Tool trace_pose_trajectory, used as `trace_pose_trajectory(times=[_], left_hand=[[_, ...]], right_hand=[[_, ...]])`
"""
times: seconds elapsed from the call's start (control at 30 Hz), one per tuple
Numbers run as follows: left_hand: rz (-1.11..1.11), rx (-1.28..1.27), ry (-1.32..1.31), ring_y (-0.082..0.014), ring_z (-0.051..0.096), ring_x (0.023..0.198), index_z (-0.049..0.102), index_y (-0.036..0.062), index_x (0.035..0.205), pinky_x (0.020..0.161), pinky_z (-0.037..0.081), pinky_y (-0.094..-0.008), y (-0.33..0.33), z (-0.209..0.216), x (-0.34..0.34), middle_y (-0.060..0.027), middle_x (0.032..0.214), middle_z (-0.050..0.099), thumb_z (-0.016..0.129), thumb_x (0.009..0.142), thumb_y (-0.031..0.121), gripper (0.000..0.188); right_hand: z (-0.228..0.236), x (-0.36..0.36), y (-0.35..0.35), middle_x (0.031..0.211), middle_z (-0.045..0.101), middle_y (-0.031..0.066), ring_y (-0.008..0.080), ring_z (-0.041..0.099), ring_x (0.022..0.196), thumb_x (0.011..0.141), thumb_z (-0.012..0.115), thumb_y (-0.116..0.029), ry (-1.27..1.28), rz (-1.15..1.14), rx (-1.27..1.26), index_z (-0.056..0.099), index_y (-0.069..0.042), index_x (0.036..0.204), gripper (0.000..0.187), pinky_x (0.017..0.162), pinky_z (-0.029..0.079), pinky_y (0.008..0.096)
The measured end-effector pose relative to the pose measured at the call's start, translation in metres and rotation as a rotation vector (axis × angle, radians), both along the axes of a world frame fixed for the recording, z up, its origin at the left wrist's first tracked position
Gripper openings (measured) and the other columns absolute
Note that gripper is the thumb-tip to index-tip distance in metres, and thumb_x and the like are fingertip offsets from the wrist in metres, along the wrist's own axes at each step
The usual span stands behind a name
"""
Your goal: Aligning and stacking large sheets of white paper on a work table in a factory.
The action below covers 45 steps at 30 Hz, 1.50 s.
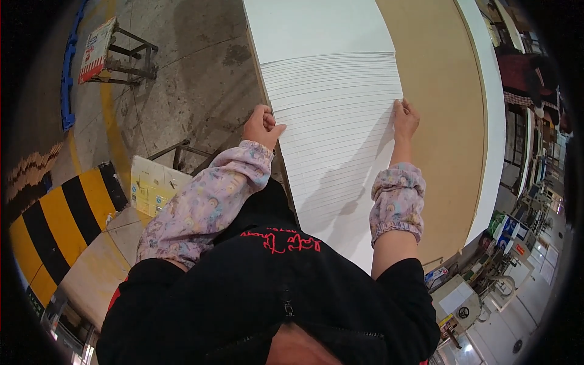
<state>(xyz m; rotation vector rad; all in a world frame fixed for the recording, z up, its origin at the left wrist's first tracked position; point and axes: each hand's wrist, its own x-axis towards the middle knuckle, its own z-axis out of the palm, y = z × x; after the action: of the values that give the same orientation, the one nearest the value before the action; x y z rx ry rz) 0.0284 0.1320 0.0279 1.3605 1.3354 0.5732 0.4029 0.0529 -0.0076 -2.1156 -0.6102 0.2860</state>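
A long spread of overlapping white sheets [331, 115], their edges showing as many thin parallel lines, runs away from my body along the table. At its left edge my left hand [263, 128] is closed, fingers curled and thumb lying at the sheet border. My right hand [406, 118] pinches the right edge of the sheets, a little farther away than the left. Both forearms wear patterned sleeve covers, and their shadow falls across the lined part. A plain white sheet [322, 27] lies beyond the lined stretch.
The brown board tabletop [441, 79] extends to the right, with a white border [494, 134] beyond it. On the left floor are a metal-framed stool [131, 58], a second white-topped stool [157, 182] and a yellow-black striped panel [67, 225]. Machines [465, 304] stand at lower right.
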Motion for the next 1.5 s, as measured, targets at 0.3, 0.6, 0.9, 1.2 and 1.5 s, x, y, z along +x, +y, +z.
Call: trace_pose_trajectory(times=[0.3, 0.6, 0.9, 1.2, 1.5], left_hand=[[0.029, 0.166, -0.099, -0.0093, 0.047, 0.057, 0.051, 0.0050, 0.086, 0.055, 0.043, -0.0226, 0.003, -0.005, 0.015, -0.0024, 0.069, 0.048, 0.070, 0.060, -0.003, 0.033], [0.092, 0.003, -0.303, -0.0078, 0.043, 0.065, 0.046, 0.0027, 0.094, 0.062, 0.039, -0.0204, 0.000, -0.042, -0.002, 0.0005, 0.075, 0.045, 0.063, 0.066, -0.009, 0.034], [0.069, -0.006, -0.228, -0.0074, 0.043, 0.064, 0.046, 0.0018, 0.094, 0.060, 0.040, -0.0203, 0.002, -0.048, 0.003, -0.0004, 0.074, 0.045, 0.064, 0.066, -0.008, 0.034], [-0.043, -0.043, -0.280, -0.0090, 0.045, 0.064, 0.044, 0.0013, 0.097, 0.060, 0.043, -0.0218, 0.011, -0.038, -0.008, -0.0029, 0.078, 0.046, 0.065, 0.063, -0.009, 0.041], [-0.115, -0.059, -0.299, -0.0096, 0.048, 0.066, 0.042, 0.0021, 0.099, 0.063, 0.046, -0.0230, 0.022, -0.059, -0.021, -0.0033, 0.077, 0.048, 0.060, 0.064, -0.014, 0.042]], right_hand=[[0.028, 0.003, -0.003, 0.086, 0.053, 0.0102, 0.0205, 0.053, 0.075, 0.067, 0.069, -0.023, -0.228, -0.016, -0.125, 0.061, -0.005, 0.100, 0.038, 0.070, 0.044, 0.0311], [0.028, -0.029, 0.016, 0.096, 0.050, 0.0106, 0.0259, 0.053, 0.081, 0.066, 0.067, -0.029, -0.142, -0.035, -0.240, 0.057, -0.009, 0.103, 0.042, 0.073, 0.044, 0.0367], [0.039, -0.027, 0.007, 0.093, 0.049, 0.0075, 0.0179, 0.054, 0.076, 0.067, 0.067, -0.029, -0.166, -0.094, -0.147, 0.061, -0.011, 0.102, 0.040, 0.071, 0.045, 0.0314], [0.040, -0.026, 0.008, 0.092, 0.050, 0.0076, 0.0187, 0.054, 0.078, 0.066, 0.068, -0.027, -0.073, -0.100, -0.198, 0.061, -0.010, 0.102, 0.041, 0.075, 0.044, 0.0317], [0.059, -0.072, -0.046, 0.126, 0.034, 0.0152, 0.0300, 0.036, 0.116, 0.073, 0.062, -0.026, -0.415, 0.154, -0.211, 0.038, -0.006, 0.124, 0.060, 0.094, 0.033, 0.0370]])
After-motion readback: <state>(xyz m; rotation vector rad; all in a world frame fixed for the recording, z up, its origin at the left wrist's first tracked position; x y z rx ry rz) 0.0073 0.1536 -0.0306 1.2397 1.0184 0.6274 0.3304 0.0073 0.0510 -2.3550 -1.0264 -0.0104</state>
